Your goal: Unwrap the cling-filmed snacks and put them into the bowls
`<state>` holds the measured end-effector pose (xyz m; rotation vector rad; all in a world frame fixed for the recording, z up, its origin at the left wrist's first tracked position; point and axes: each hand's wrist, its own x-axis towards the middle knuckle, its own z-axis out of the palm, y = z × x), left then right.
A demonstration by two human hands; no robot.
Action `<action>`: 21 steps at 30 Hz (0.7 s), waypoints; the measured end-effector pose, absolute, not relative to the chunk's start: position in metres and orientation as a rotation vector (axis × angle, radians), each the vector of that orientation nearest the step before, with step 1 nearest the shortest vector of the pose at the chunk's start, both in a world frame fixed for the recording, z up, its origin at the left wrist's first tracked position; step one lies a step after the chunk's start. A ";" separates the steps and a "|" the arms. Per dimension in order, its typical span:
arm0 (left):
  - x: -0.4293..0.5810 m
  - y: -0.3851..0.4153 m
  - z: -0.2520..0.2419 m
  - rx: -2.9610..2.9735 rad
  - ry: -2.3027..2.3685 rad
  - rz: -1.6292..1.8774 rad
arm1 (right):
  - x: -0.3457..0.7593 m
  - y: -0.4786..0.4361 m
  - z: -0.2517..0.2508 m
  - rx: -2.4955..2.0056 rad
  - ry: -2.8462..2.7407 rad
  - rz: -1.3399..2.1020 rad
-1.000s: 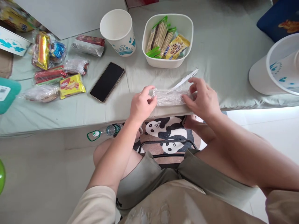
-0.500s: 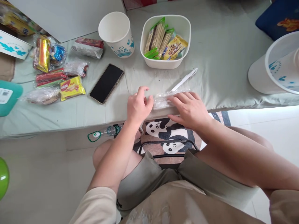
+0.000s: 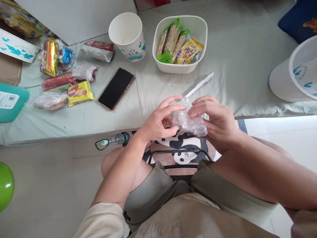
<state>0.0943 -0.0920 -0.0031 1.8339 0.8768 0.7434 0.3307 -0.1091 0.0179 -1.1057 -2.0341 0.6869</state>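
A crumpled clear plastic bag (image 3: 189, 122) is raised at the front edge of the cloth-covered surface, between my hands. My right hand (image 3: 218, 120) has its fingers and thumb closed on the bag's right side. At the bag's left side is my left hand (image 3: 159, 119), its fingers stretched out and apart. Its fingertips overlap the bag's edge, but no firm grip shows. Just beyond the bag lies a slim white pen-like object (image 3: 200, 84), its near end close to the plastic. A white tub (image 3: 179, 68) behind it holds green-wrapped stick snacks (image 3: 169, 41) and a yellow snack packet (image 3: 189, 50).
A paper cup (image 3: 128, 39) and a black phone (image 3: 116, 88) stand and lie to the left. Farther left are several wrapped snacks, including a yellow packet (image 3: 80, 93), and a teal container (image 3: 13, 102). A large white bucket (image 3: 279, 79) stands right. Below is a plastic bottle (image 3: 121, 138).
My right hand has lifted the plastic bag from the cloth and bunched it toward me. My left hand has moved right to the bag, its fingers spreading out.
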 end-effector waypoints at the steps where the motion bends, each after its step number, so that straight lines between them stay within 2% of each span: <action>1: 0.096 -0.094 -0.004 1.822 0.870 0.754 | 0.330 -0.108 0.016 -1.089 -2.058 0.689; 5: 0.098 -0.094 -0.012 1.845 0.937 0.795 | 0.328 -0.106 0.008 -1.050 -2.115 0.603; 8: 0.095 -0.090 -0.017 2.004 1.027 0.896 | 0.328 -0.105 0.005 -1.203 -2.057 0.527; 13: 0.092 -0.086 -0.018 2.087 1.032 1.024 | 0.324 -0.105 0.004 -1.383 -2.087 0.758; 17: 0.089 -0.086 -0.015 2.014 1.059 0.812 | 0.321 -0.107 0.003 -1.343 -2.070 0.827; 21: 0.085 -0.087 -0.011 1.923 0.993 0.636 | 0.321 -0.108 0.004 -1.113 -2.076 0.927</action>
